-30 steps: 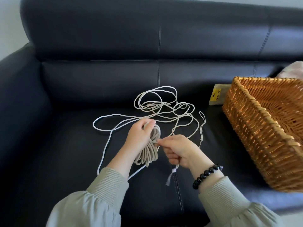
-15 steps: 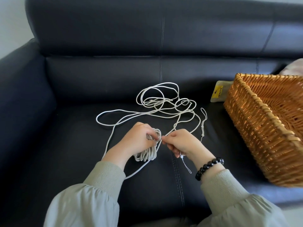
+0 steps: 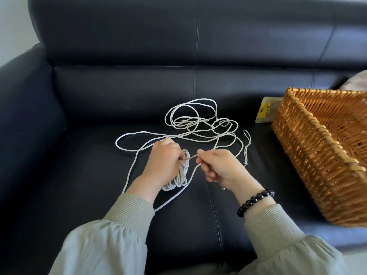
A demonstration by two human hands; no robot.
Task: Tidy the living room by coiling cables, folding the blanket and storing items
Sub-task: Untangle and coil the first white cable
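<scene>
A long white cable [image 3: 198, 124] lies in loose tangled loops on the black sofa seat [image 3: 89, 185]. My left hand [image 3: 164, 157] grips a coiled bundle of the cable [image 3: 178, 179], which hangs below my fingers. My right hand [image 3: 216, 165] pinches a short taut stretch of the cable just right of the bundle, and a thin end dangles below my palm. A wicker basket [image 3: 317, 155] stands on the seat to the right.
A small olive pouch with a yellow label [image 3: 265, 112] leans against the backrest behind the basket. A pale fabric item [image 3: 357, 80] shows at the far right edge. The sofa armrest [image 3: 25, 108] rises on the left.
My right hand has drawn slightly away from the left, pulling a short stretch of cable taut between them. The dangling end under my right hand now hangs shorter.
</scene>
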